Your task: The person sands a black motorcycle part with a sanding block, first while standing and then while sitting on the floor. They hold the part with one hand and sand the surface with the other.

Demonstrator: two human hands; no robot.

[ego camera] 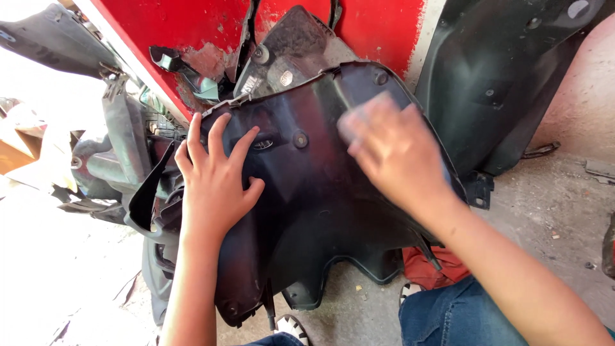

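On glossy black panel [320, 192], both hands [214, 182] press.

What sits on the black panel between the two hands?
In the head view, bare black panel separates the left hand from the blurred right hand, apart from a round fastener boss and a small oval emblem.

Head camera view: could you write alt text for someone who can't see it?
Two bare hands press on a large black moulded plastic panel leaning against a chipped red wall: the left hand lies flat with fingers spread, the right hand is blurred on its upper part. More black panels stand around on the grey concrete floor.
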